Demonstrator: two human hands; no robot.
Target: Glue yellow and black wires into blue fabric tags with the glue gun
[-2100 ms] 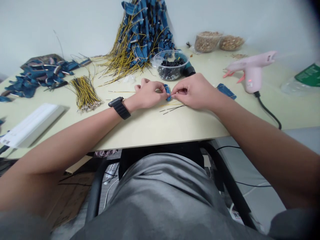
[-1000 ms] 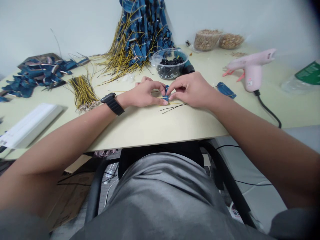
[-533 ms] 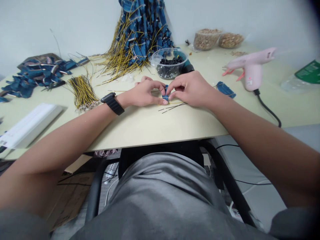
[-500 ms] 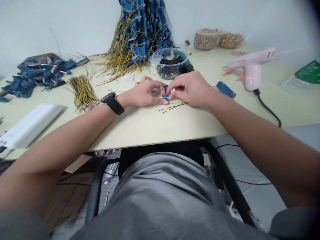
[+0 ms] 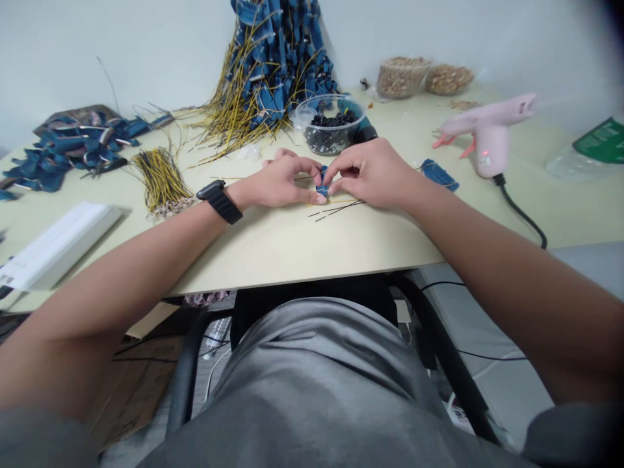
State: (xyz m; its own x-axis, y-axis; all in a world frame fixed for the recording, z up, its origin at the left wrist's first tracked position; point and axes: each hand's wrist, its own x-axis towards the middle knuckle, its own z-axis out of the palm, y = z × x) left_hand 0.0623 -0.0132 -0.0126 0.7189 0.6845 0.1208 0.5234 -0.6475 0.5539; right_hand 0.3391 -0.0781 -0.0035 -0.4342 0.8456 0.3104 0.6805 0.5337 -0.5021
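Observation:
Between my two hands is a small blue piece (image 5: 322, 189) with thin wires at it, low over the table. The thumb and fingers of my left hand (image 5: 280, 181) grip its left side. From the right, my right hand (image 5: 373, 172) pinches the same piece with thumb and forefinger. Much of the piece is hidden by fingertips. Loose dark wires (image 5: 336, 208) lie on the table just below my right hand. A flat blue piece (image 5: 439, 175) with a wire rests beyond my right wrist.
Behind my hands stands a clear tub (image 5: 331, 130) of small black parts. A pink glue gun (image 5: 490, 133) is at the right, a bundle of yellow wires (image 5: 162, 175) at the left. Blue wired pieces (image 5: 277, 65) are heaped at the back. A white box (image 5: 58, 244) lies front left.

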